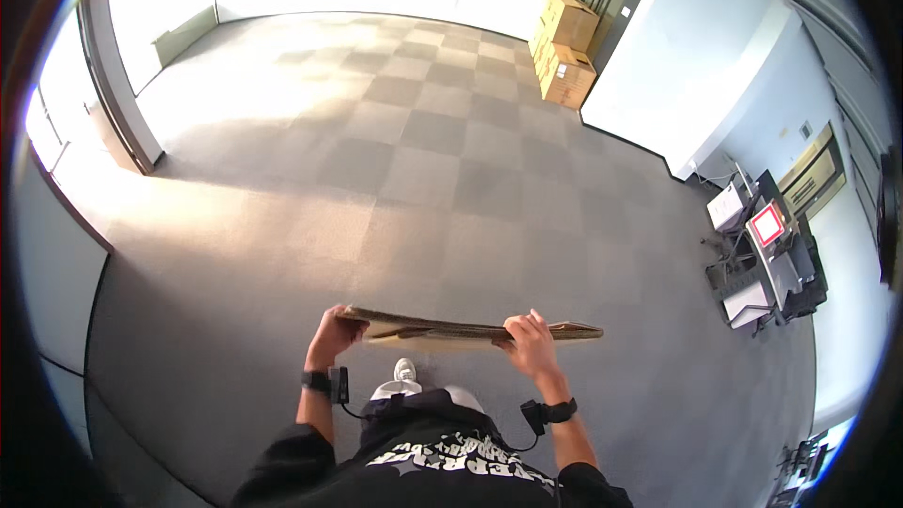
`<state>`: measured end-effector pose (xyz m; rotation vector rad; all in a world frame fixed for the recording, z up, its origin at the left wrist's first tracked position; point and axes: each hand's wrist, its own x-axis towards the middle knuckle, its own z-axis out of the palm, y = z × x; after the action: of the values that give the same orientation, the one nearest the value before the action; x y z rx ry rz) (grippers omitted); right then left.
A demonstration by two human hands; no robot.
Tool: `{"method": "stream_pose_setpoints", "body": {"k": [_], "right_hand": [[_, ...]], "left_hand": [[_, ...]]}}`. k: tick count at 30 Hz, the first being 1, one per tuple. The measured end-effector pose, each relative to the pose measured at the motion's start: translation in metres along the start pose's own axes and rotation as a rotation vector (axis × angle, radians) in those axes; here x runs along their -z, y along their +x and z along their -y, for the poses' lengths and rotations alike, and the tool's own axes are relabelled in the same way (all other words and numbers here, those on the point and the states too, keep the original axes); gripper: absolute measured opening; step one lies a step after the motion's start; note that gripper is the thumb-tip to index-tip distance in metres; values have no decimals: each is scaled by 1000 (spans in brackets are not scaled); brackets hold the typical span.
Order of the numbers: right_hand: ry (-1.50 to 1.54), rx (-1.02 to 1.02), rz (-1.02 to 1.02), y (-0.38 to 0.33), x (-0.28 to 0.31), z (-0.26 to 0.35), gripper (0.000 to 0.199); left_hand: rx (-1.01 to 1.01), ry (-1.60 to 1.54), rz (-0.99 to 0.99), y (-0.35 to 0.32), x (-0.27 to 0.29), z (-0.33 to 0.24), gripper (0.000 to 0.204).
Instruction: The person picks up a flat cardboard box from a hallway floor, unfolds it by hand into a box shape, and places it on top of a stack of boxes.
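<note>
A flattened cardboard box [442, 328] is held in front of my body, seen nearly edge-on, with its long upper edge running left to right. My left hand [332, 334] grips its left end, the fingers partly hidden behind the board. Nearer the right end, my right hand [531, 341] is closed over the top edge, fingers on the far side. Several folded layers show along the edge, and a loose flap sticks out past my right hand. Each wrist wears a black strap with a small device. One white shoe shows below the cardboard.
Grey checkered carpet [423, 160] spreads ahead. Stacked cardboard boxes [567, 47] stand against the far wall beside a glass door. On the right are a desk [776, 268] and chairs. A glass partition with a dark frame [118, 85] stands at the left.
</note>
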<state>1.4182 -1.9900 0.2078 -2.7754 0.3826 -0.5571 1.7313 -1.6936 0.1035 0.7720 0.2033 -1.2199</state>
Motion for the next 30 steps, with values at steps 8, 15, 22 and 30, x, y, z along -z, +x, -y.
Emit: {"method": "stream_pose_setpoints", "body": {"k": [8, 15, 22, 30], "right_hand": [[21, -111, 10, 105, 1, -59, 34], [66, -88, 4, 197, -20, -130, 35], [111, 97, 10, 326, -36, -195, 33], [128, 129, 16, 462, -75, -271, 31]], "left_hand": [[33, 161, -25, 138, -66, -87, 35], [70, 83, -40, 230, -78, -137, 36], [-82, -76, 22, 276, -86, -187, 32], [-100, -116, -73, 402, -109, -265, 24]]}}
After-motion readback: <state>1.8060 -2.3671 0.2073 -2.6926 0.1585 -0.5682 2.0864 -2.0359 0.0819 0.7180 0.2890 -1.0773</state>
